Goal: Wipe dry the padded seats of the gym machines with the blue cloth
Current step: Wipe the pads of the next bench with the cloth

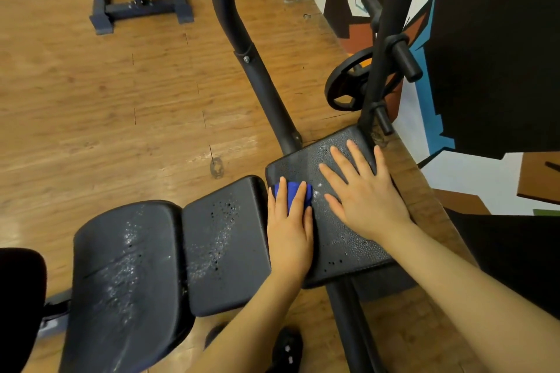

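A black gym bench shows three padded sections. The right pad [342,248] is textured and speckled with water drops. My left hand [289,230] presses a bunched blue cloth [293,192] onto this pad's left edge, fingers straight over the cloth. Flat on the same pad, further right, lies my right hand [363,191] with its fingers spread. The middle pad [224,239] and the large left pad [127,275] both carry wet streaks and droplets.
Black frame tubes [263,82] rise behind the pads, and a weight plate [345,85] hangs on pegs at the right. A painted wall [472,179] stands close on the right. Another bench frame [136,6] sits far left on the wooden floor [91,100].
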The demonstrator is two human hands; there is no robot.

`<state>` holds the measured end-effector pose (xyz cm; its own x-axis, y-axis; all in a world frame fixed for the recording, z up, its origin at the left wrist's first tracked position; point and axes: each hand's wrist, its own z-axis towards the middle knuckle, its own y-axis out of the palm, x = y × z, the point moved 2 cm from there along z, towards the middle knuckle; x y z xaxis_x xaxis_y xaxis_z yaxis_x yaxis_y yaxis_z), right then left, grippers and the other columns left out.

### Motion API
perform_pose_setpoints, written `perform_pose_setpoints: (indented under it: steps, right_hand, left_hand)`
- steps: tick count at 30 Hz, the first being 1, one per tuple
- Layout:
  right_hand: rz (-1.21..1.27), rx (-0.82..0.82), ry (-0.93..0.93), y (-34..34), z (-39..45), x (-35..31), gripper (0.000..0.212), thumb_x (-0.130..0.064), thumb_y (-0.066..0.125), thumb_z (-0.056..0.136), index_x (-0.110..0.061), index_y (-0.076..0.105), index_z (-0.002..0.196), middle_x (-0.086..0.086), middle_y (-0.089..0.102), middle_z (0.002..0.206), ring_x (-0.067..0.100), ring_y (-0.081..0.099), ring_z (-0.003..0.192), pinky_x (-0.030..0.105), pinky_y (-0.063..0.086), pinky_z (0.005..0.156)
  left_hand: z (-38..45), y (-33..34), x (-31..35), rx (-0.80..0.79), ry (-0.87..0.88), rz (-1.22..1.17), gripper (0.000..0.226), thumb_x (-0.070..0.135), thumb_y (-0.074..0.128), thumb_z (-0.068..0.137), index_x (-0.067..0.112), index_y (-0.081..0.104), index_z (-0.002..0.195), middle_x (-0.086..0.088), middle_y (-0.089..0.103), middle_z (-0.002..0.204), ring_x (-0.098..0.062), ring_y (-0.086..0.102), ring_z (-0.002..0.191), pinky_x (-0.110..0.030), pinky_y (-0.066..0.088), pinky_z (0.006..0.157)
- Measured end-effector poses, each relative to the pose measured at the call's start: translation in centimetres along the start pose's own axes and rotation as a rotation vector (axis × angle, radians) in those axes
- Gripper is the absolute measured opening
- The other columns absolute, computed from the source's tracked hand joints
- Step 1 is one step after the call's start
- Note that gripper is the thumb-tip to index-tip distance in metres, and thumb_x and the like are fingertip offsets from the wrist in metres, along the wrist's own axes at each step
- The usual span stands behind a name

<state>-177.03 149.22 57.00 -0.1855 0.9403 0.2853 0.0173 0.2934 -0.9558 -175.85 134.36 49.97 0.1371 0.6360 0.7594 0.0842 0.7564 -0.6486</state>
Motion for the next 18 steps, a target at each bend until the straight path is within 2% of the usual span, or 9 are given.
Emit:
perform_pose_setpoints:
  steps: [7, 10, 12, 16, 18]
  right_hand:
    - [-0.01, 0.018, 0.012, 0.4, -0.1, 0.0, 0.063, -0.049, 0.024, 0.095, -0.019, 0.043, 0.147, 0.015, 0.033, 0.155, 0.038, 0.022, 0.146, 0.066, 0.02, 0.111]
    - [-0.011, 0.042, 0.007, 0.4, -0.2, -0.1, 0.061, -0.048, 0.027, 0.096, -0.019, 0.044, 0.146, 0.015, 0.033, 0.155, 0.038, 0.022, 0.146, 0.066, 0.02, 0.111]
    - [-0.007, 0.043, 0.014, 0.4, -0.1, -0.1, 0.06, -0.048, 0.029, 0.096, -0.019, 0.044, 0.146, 0.014, 0.033, 0.156, 0.037, 0.022, 0.146, 0.066, 0.02, 0.112]
    - [-0.006, 0.055, 0.018, 0.3, 0.0, 0.0, 0.059, -0.049, 0.031, 0.095, -0.02, 0.045, 0.145, 0.013, 0.034, 0.155, 0.036, 0.023, 0.146, 0.065, 0.019, 0.113]
    - [0.0, 0.058, 0.017, 0.3, 0.0, 0.0, 0.06, -0.049, 0.031, 0.095, -0.02, 0.045, 0.145, 0.013, 0.035, 0.155, 0.036, 0.023, 0.146, 0.065, 0.019, 0.113]
  left_hand:
    - [3.0, -0.5, -0.4, -0.047, 0.044, -0.021, 0.055, 0.047, 0.03, 0.098, 0.026, 0.041, 0.147, -0.007, 0.016, 0.162, -0.032, 0.004, 0.15, -0.037, 0.009, 0.117]
    - [6.6, -1.1, -0.7, -0.073, 0.033, -0.025, 0.047, 0.031, 0.044, 0.103, 0.022, 0.038, 0.149, -0.013, 0.012, 0.162, -0.039, 0.002, 0.149, -0.045, 0.013, 0.118]
    - [8.5, -1.5, -0.7, -0.099, 0.019, -0.045, 0.047, 0.027, 0.043, 0.104, 0.024, 0.035, 0.15, -0.012, 0.008, 0.163, -0.037, 0.0, 0.149, -0.046, 0.014, 0.118]
    - [8.3, -1.1, -1.1, -0.084, 0.094, -0.036, 0.047, 0.027, 0.043, 0.104, 0.026, 0.036, 0.15, -0.011, 0.011, 0.163, -0.037, 0.003, 0.149, -0.047, 0.014, 0.119]
    - [7.3, -0.6, -1.3, -0.05, 0.079, -0.032, 0.047, 0.028, 0.042, 0.103, 0.027, 0.037, 0.149, -0.011, 0.01, 0.163, -0.039, 0.004, 0.149, -0.049, 0.015, 0.118]
